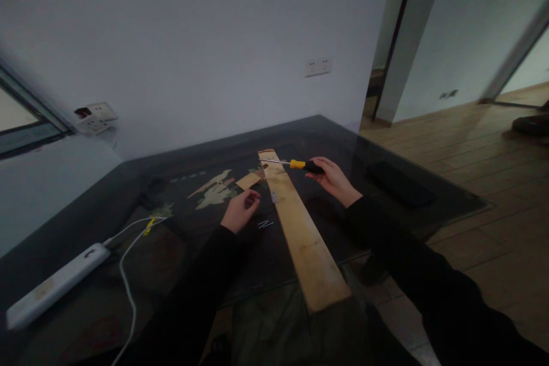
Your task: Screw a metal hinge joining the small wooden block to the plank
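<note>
My right hand (334,178) grips the black end of a screwdriver (298,164) with a yellow and black handle. Its thin metal shaft points left, across the far part of a long wooden board (302,226). The board lies lengthwise, its near end jutting past the table edge. To the left of the board is my left hand (242,210), fingers curled together; whatever they may pinch is too small to make out. Just beyond those fingers sits a small square wood piece (248,181). Several thin nails or screws (265,224) lie between my left hand and the board.
The dark glossy table (343,143) has a printed picture on top. A white power strip (58,285) with a white cable (124,269) lies at left. A dark flat object (398,184) rests at right. Behind the table stands a wall with a socket (318,67).
</note>
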The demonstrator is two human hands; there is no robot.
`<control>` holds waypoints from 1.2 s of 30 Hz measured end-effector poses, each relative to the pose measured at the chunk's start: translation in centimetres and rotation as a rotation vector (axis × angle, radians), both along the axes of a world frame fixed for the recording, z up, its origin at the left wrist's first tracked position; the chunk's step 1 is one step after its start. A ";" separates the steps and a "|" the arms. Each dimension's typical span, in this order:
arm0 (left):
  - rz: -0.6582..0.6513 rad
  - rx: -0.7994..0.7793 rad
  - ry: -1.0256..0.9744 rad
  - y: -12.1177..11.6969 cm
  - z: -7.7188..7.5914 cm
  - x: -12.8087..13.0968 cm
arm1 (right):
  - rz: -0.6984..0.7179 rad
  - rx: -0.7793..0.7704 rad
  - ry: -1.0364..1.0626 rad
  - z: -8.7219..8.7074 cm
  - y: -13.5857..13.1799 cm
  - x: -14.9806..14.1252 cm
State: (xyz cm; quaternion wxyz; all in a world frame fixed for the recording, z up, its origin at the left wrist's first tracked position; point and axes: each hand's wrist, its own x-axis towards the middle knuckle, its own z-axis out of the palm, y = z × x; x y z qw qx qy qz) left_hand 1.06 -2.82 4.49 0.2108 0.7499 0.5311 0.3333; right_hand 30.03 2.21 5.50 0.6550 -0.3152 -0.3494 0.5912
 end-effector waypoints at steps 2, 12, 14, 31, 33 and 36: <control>-0.095 -0.024 0.053 -1.2 -0.2 -0.6 | -0.041 -0.006 0.011 -0.2 -0.1 -0.1; -0.219 -0.169 0.127 -2.1 -0.2 -2.0 | -0.168 0.051 -0.016 -1.3 0.3 0.8; -0.214 -0.151 0.155 -2.0 -0.5 -2.1 | -0.166 0.063 -0.022 -1.4 0.4 0.8; -0.196 -0.081 0.256 -1.5 -1.1 -1.8 | -0.164 0.068 -0.061 -1.3 0.2 0.8; -0.174 -0.087 0.226 -1.5 -1.0 -1.8 | -0.166 0.071 -0.070 -1.2 0.1 0.7; -0.120 -0.107 0.135 -1.5 -0.7 -1.7 | -0.165 0.079 -0.065 -1.1 0.0 0.7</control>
